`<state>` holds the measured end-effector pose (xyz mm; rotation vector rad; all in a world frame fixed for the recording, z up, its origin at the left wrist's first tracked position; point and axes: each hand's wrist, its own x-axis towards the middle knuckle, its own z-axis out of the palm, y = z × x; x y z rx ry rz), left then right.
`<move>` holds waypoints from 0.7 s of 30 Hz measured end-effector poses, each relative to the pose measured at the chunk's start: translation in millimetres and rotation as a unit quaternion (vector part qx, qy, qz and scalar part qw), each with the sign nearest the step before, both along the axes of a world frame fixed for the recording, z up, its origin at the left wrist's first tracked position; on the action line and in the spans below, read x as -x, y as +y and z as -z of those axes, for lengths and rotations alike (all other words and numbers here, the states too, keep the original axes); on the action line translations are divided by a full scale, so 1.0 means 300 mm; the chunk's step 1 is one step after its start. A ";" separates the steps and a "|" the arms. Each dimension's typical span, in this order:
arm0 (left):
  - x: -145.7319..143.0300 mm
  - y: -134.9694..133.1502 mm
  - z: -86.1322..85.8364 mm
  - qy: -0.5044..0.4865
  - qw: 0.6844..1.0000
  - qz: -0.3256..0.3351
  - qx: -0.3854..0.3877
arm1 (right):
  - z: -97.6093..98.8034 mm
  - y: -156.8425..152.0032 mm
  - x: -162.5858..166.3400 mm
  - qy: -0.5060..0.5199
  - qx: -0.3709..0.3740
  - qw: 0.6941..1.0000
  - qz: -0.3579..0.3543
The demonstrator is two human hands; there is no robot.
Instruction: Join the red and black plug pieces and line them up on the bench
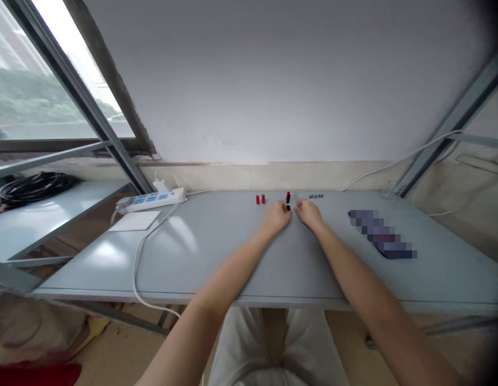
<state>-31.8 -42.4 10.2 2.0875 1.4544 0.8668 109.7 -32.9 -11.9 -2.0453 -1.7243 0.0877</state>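
Both my arms reach out over a grey table. My left hand is curled, its fingertips pinching a small black piece near the table's far edge. My right hand is curled too, close beside the left; what its fingers hold is too small to make out. A small red and black upright part stands just behind my hands. Two short red cylinders stand to the left of it. A row of several tiny dark pieces lies to the right.
A white power strip with its cable lies at the table's back left beside a white flat pad. A dark flat object, blurred out, lies on the right. A coil of black cable sits on a side shelf at left.
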 end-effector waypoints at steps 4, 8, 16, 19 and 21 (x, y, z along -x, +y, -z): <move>-0.029 0.035 -0.024 0.054 0.998 -0.027 0.012 | -0.005 -0.009 0.007 -0.015 0.024 0.999 0.019; -0.051 0.064 -0.024 0.074 0.996 -0.035 0.029 | -0.003 -0.009 0.007 -0.019 0.017 0.999 0.027; -0.065 0.114 0.017 0.085 0.996 -0.033 0.005 | 0.006 0.003 0.012 -0.028 0.011 0.999 0.041; -0.070 0.122 0.032 0.104 0.994 -0.029 -0.001 | 0.010 0.008 0.011 -0.026 0.012 0.999 0.042; -0.073 0.124 0.034 0.118 0.992 -0.031 -0.003 | 0.012 0.012 0.010 -0.023 0.013 0.999 0.043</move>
